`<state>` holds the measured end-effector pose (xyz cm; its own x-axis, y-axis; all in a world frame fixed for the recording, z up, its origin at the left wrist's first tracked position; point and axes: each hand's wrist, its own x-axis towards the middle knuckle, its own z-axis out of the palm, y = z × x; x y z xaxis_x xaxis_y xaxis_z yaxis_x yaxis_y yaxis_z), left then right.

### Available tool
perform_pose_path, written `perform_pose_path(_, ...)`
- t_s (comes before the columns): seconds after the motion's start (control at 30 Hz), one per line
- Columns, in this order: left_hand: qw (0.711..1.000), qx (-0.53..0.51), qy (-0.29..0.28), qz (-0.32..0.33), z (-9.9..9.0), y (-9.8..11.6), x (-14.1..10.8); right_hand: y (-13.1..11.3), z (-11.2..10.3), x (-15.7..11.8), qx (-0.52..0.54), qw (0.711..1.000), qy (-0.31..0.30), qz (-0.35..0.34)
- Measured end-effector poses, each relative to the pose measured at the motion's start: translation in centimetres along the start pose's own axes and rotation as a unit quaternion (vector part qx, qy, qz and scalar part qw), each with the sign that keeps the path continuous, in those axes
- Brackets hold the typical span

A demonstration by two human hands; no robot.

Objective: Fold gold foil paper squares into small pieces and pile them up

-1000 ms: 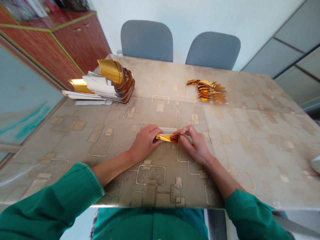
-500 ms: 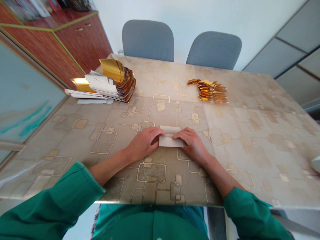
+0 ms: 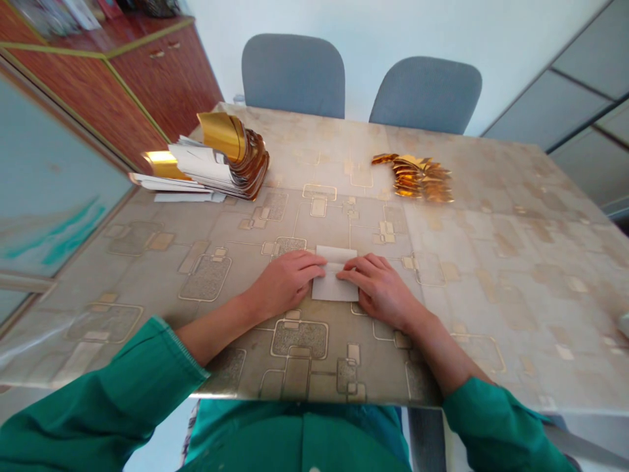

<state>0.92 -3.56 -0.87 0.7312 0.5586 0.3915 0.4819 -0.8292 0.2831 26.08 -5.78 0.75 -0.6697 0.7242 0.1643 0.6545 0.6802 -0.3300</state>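
Left hand (image 3: pixel 285 283) and right hand (image 3: pixel 381 292) press the folded white paper (image 3: pixel 330 290), fingers together but unclamped; uneven pressure could skew it.

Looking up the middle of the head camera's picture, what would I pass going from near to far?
Green shirt → table's near edge → folded white paper → table's far edge → gray chair → white wall

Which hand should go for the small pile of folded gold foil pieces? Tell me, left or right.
Right, probably. The person's right hand lies closer to the small pile of folded gold foil pieces than the left hand does, and both hands rest on the white folded strip.
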Motion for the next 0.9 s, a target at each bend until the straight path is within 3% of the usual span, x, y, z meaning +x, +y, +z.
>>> perform_pose_path(0.13,0.996,0.084,0.007,0.01,0.2,0.9,0.1,0.0,-0.1,-0.1,0.011,1.0,-0.009,0.004)
perform_pose_path(0.27,0.991,0.13,-0.037,0.017,0.4,1.5,0.0,0.1,0.1,-0.2,-0.015,1.0,-0.013,0.005)
perform_pose_path(0.5,0.989,0.138,-0.046,0.012,0.4,1.5,-0.3,1.0,-0.1,-0.6,-0.07,0.997,0.008,-0.013)
perform_pose_path(0.9,0.992,0.121,-0.034,0.029,0.6,1.7,0.0,2.5,-0.8,-1.1,-0.006,0.997,0.078,0.009)
